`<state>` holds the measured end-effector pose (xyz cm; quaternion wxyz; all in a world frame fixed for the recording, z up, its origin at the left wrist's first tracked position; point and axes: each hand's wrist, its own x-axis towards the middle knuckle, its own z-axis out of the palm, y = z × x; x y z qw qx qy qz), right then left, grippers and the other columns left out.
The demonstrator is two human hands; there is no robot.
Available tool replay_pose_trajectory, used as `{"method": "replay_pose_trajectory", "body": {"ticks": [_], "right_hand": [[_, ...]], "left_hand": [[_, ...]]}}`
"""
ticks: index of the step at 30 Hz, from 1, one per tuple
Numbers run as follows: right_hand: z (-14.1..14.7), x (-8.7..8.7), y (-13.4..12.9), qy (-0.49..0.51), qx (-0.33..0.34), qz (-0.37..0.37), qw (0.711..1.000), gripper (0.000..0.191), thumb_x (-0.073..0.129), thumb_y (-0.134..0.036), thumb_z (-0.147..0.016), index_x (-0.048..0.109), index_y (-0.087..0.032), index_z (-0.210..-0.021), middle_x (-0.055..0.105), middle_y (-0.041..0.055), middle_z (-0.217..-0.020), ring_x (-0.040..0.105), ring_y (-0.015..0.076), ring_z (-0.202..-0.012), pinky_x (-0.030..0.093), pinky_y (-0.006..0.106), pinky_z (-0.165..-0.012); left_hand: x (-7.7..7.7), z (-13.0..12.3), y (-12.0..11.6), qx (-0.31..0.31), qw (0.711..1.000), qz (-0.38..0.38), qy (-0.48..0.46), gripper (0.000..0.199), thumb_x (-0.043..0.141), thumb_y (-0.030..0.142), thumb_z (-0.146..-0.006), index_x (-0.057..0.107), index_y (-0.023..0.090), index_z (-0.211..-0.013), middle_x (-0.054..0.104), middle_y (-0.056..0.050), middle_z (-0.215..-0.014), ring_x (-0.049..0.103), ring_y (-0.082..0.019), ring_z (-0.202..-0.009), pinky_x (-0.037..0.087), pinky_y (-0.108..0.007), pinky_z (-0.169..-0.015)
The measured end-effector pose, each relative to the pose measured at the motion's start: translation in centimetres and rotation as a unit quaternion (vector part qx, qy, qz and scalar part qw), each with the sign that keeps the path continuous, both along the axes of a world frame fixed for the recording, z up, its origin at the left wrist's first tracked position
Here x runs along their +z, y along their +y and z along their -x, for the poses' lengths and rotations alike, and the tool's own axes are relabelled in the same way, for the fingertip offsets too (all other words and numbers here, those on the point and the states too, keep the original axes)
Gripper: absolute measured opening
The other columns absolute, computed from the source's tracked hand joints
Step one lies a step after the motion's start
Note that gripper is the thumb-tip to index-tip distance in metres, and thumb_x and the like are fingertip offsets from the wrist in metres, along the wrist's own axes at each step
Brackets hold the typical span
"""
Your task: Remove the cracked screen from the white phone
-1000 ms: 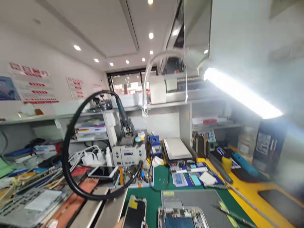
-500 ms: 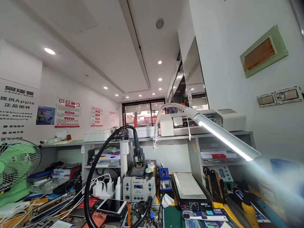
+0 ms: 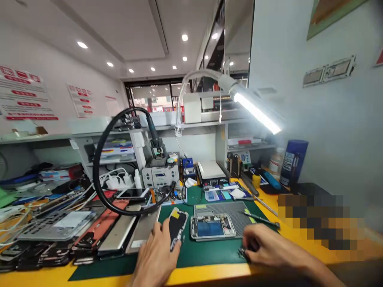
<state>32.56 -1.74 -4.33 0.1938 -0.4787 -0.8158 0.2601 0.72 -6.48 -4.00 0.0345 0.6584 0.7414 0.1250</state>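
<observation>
My left hand [image 3: 158, 253] grips the edge of a phone screen [image 3: 177, 227], a thin dark panel with a yellow patch and metal pieces along its rim. It sits tilted at the left of the green mat [image 3: 196, 257]. Right of it lies an opened phone [image 3: 211, 227], its blue battery and inner parts showing, on a grey patterned pad [image 3: 223, 209]. My right hand [image 3: 260, 245], just right of the opened phone, is closed in a pinch. Something small and dark shows at its fingertips, too little to name. Tweezers [image 3: 263, 219] lie behind that hand.
Several phones and a long silver device [image 3: 119, 235] crowd the left. A black hose [image 3: 97, 171] loops up from the soldering station [image 3: 161, 175]. A bright lamp [image 3: 257, 113] hangs over the right side. A heating plate [image 3: 211, 170] and a blue can [image 3: 295, 161] stand behind.
The view has tipped down and shifted, bringing the green mat, opened phone and both hands into sight. Earlier, no hands could be made out.
</observation>
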Motion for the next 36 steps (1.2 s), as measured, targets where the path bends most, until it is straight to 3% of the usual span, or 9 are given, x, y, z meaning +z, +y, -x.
{"method": "replay_pose_trajectory", "body": {"ticks": [7,12,18,22,24,26,28,32,36], "right_hand": [[0.2,1.3,0.1,0.239,-0.018,0.167,0.956,0.009,0.072,-0.024,-0.077,0.069,-0.016,-0.081,0.046,-0.0069,-0.058,0.040,0.0078,-0.051,0.028,0.021,-0.048],[1.8,-0.3,-0.5,0.528,0.021,0.385,0.757,0.022,0.076,-0.032,-0.076,0.062,-0.016,-0.080,0.034,-0.0117,-0.051,0.021,0.0034,-0.041,0.024,0.015,-0.038],[4.4,-1.7,-1.5,0.630,0.031,0.477,0.612,0.027,0.073,-0.037,-0.075,0.061,-0.013,-0.081,0.027,-0.0123,-0.058,0.011,0.0014,-0.043,0.017,0.009,-0.033],[5.7,-2.5,-2.2,0.691,0.099,0.590,0.407,0.020,0.072,-0.025,-0.082,0.061,-0.009,-0.086,0.037,-0.0109,-0.059,0.026,-0.0012,-0.041,0.023,0.007,-0.033],[6.3,-2.9,-2.6,0.696,0.116,0.621,0.342,0.018,0.070,-0.024,-0.085,0.061,-0.007,-0.088,0.040,-0.0099,-0.060,0.033,-0.0017,-0.042,0.025,0.007,-0.034],[7.0,-3.2,-3.1,0.695,0.109,0.635,0.320,0.020,0.070,-0.024,-0.086,0.062,-0.007,-0.093,0.042,-0.0097,-0.061,0.036,-0.0017,-0.042,0.025,0.007,-0.034],[7.7,-3.5,-3.8,0.687,0.091,0.641,0.328,0.021,0.072,-0.025,-0.084,0.062,-0.007,-0.093,0.044,-0.0097,-0.061,0.035,-0.0017,-0.041,0.025,0.008,-0.034],[9.1,-4.3,-5.2,0.637,0.043,0.660,0.396,0.034,0.073,-0.033,-0.081,0.052,-0.014,-0.063,0.041,-0.0091,-0.048,0.030,-0.0002,-0.036,0.023,0.012,-0.035],[10.0,-4.5,-6.0,0.624,0.009,0.630,0.462,0.031,0.074,-0.032,-0.076,0.050,-0.015,-0.063,0.036,-0.0103,-0.045,0.027,-0.0001,-0.036,0.019,0.013,-0.039]], "left_hand": [[0.4,-0.7,-0.1,-0.005,0.995,0.027,0.099,0.055,0.035,0.039,-0.097,0.040,0.010,-0.142,0.060,-0.021,-0.117,0.057,-0.036,-0.111,0.049,-0.042,-0.078],[-0.1,-1.1,-0.1,-0.002,0.990,0.017,0.140,0.054,0.033,0.040,-0.098,0.043,0.008,-0.140,0.064,-0.020,-0.109,0.058,-0.036,-0.108,0.049,-0.040,-0.074],[-1.3,-0.8,0.2,0.000,0.988,-0.012,0.151,0.052,0.036,0.043,-0.097,0.052,0.007,-0.132,0.067,-0.020,-0.105,0.059,-0.038,-0.105,0.051,-0.042,-0.066],[-1.3,-0.8,-0.3,-0.053,0.977,-0.171,0.114,0.044,0.050,0.045,-0.093,0.056,0.011,-0.121,0.064,-0.018,-0.115,0.059,-0.036,-0.106,0.054,-0.045,-0.074],[-0.6,-1.7,-1.1,-0.129,0.954,-0.269,0.034,0.038,0.058,0.041,-0.091,0.056,0.015,-0.119,0.064,-0.013,-0.114,0.059,-0.030,-0.108,0.053,-0.045,-0.088],[0.4,-3.0,-1.8,-0.214,0.930,-0.293,-0.061,0.032,0.061,0.028,-0.090,0.056,0.018,-0.120,0.063,-0.011,-0.114,0.058,-0.024,-0.110,0.052,-0.039,-0.094],[1.1,-4.3,-2.3,-0.266,0.914,-0.286,-0.112,0.034,0.062,0.020,-0.087,0.056,0.016,-0.120,0.061,-0.011,-0.115,0.057,-0.023,-0.112,0.052,-0.035,-0.095],[0.9,-5.3,-2.6,-0.306,0.899,-0.288,-0.120,0.038,0.066,0.016,-0.081,0.057,0.014,-0.118,0.062,-0.012,-0.111,0.058,-0.023,-0.108,0.055,-0.035,-0.090],[-0.3,-4.4,-2.7,-0.335,0.899,-0.273,-0.069,0.035,0.068,0.014,-0.079,0.061,0.016,-0.114,0.066,-0.010,-0.105,0.061,-0.024,-0.101,0.056,-0.036,-0.084]]}}
